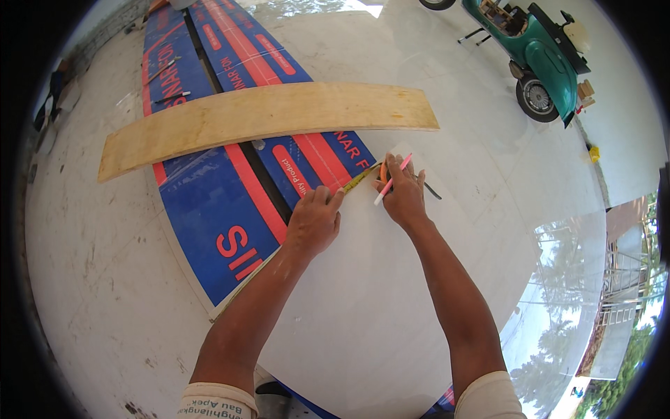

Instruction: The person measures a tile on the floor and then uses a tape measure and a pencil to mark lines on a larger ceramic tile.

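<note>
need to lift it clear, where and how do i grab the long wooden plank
Take the wooden plank by both ends, from its near long edge: it lies flat, its ends reaching past the blue-and-red surface, so a wide hold should keep it level.

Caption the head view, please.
Left hand and right hand on a yellow tape measure, pink pen in the right, wooden plank beyond.
</note>
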A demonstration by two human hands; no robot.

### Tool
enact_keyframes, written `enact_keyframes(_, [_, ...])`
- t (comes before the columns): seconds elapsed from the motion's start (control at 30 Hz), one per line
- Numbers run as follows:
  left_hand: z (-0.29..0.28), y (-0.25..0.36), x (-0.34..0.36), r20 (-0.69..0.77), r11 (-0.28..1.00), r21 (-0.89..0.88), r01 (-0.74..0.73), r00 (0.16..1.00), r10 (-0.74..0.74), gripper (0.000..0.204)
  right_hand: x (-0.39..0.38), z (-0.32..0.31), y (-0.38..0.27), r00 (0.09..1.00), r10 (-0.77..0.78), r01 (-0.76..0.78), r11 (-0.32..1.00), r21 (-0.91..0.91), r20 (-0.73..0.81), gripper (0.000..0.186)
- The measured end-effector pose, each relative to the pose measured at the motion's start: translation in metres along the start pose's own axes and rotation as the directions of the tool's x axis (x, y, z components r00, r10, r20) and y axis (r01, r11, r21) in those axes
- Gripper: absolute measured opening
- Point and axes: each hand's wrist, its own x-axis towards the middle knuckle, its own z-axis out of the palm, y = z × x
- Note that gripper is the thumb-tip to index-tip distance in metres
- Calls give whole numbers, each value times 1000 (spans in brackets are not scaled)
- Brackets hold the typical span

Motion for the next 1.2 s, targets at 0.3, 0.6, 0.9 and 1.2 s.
enact_keyframes(0.3, [-2, 2, 1, -1, 999, -44, 18, 1000, -18, 40, 1, -8, -20, 995, 34, 15, 866, 500, -89, 54])
enact_keyframes(0.6, [-2, 2, 1, -7, 999, -31, 6, 1000, -6, 38, 11, -14, -25, 988, 142, -131, 558, 819, 61, 26])
enact_keyframes(0.9, [-2, 1, -1, -21, 1000, -27, 1, 1000, -2, 38, 15, -20, -21, 981, 39, -141, 820, 555, 191, 26])
enact_keyframes(1.2, [0, 0, -1, -28, 999, -34, 9, 1000, -10, 37, 19, -25, -25, 983, -14, -72, 885, 460, 181, 21])
